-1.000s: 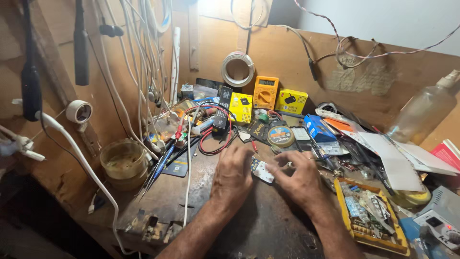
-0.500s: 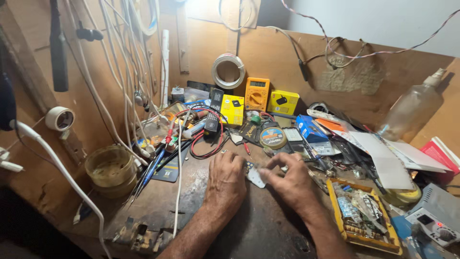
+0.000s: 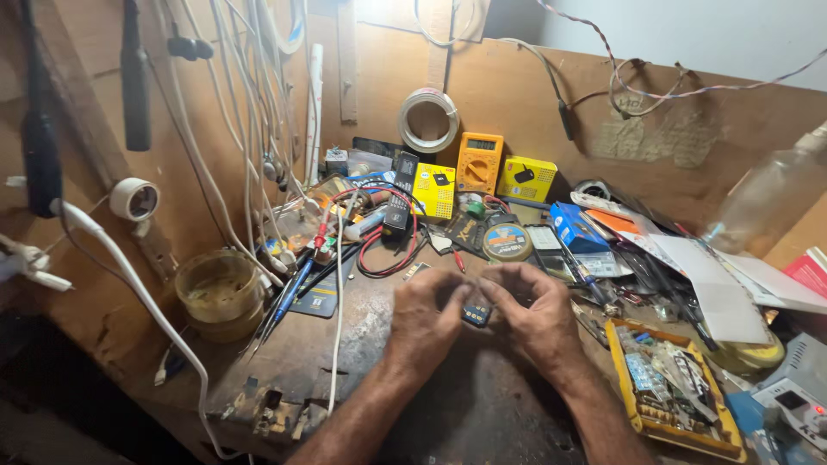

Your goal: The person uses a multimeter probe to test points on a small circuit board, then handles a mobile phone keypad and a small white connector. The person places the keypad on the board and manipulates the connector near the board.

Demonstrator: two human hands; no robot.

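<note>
between both hands, low centre of the bench, sits a small dark part with a bit of blue on it, too small to tell what kind. left hand curls round its left side, fingers bent and pressed close together, tips pinching the part's edge. right hand mirrors it from the right, fingers hooked over the top, thumb underneath, also pinching the part. both hands held just over the dark worn benchtop, wrists apart, knuckles nearly touching above the part.

just behind the hands: round tin with a tan lid, blue box, red and black probe leads looped by a black remote-like unit. further back against the board: orange multimeter, two yellow boxes, coil of white wire hung on the wall.

right of the hands: yellow tray full of small boards and parts, papers spread beyond it, clear plastic bottle tilted at far right.

left: open jar of yellowish paste, pens and tools beside it, white cables hanging down the wall, one white cable running across the bench edge.
</note>
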